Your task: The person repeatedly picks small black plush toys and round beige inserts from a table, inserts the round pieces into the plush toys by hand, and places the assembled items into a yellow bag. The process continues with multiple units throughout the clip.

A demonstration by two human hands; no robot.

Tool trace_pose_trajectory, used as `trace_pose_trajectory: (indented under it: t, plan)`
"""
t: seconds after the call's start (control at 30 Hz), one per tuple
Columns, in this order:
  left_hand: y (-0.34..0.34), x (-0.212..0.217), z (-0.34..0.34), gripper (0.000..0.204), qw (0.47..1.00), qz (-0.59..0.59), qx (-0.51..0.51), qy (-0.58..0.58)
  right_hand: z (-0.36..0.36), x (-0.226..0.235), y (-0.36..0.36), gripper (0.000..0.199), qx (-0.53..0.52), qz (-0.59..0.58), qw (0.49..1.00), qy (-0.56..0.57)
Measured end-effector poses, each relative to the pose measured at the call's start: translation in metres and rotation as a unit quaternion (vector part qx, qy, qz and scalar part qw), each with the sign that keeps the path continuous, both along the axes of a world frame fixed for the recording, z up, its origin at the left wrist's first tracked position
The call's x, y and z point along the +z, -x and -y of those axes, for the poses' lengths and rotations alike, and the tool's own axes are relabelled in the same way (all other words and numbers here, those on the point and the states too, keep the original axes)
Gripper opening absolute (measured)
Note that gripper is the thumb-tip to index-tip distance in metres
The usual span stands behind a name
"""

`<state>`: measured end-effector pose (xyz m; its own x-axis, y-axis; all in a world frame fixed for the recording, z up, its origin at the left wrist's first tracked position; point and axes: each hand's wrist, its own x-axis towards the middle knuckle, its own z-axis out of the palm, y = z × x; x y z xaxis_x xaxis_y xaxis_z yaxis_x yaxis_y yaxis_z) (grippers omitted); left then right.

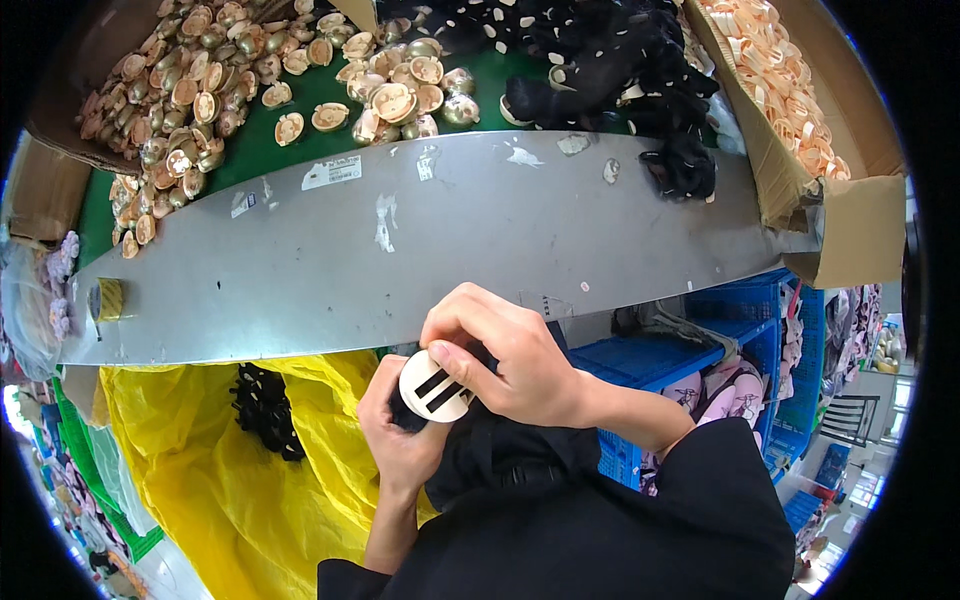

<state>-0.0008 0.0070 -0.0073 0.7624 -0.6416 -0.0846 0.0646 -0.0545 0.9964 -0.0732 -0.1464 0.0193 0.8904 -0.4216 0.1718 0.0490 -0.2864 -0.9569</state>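
Note:
Just beyond the near edge of the metal table, my two hands hold a round cream piece point(436, 388) with two parallel black bands across its face. My left hand point(396, 436) wraps round it from the left and below. From the right, my right hand point(512, 352) has its thumb pressed at the piece's rim and its fingers curled over the top. Something dark shows beneath the piece, between the hands; its shape is mostly hidden.
The grey metal table point(450, 240) carries a tape roll point(107, 299) at left. Behind lie cream and gold shell-like parts point(205, 75) and black fabric pieces point(600, 75). Cream bands fill a cardboard box point(770, 150). A yellow bag point(200, 480) and blue crates point(640, 355) stand nearby.

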Motion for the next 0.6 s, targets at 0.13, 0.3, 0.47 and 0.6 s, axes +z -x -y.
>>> trace_pose_trajectory:
  t: [0.13, 0.3, 0.47, 0.6]
  plan:
    - [-0.001, 0.004, -0.002, 0.025, 0.999, -0.002, -0.037, -0.008, 0.005, -0.005, -0.008, 0.01, 0.008, 0.065, 0.995, 0.08]
    - [0.004, 0.017, 0.002, 0.035, 0.997, -0.073, -0.037, 0.009, 0.004, -0.001, -0.014, 0.019, 0.065, 0.113, 0.98, 0.147]
    - [0.008, 0.005, 0.007, 0.024, 0.999, 0.044, 0.017, -0.022, -0.02, -0.016, -0.017, 0.017, -0.034, 0.112, 0.99, 0.083]
    - [0.002, -0.001, 0.008, 0.021, 0.973, 0.22, 0.002, -0.067, -0.02, -0.02, -0.017, 0.017, -0.045, 0.104, 0.991, 0.07]
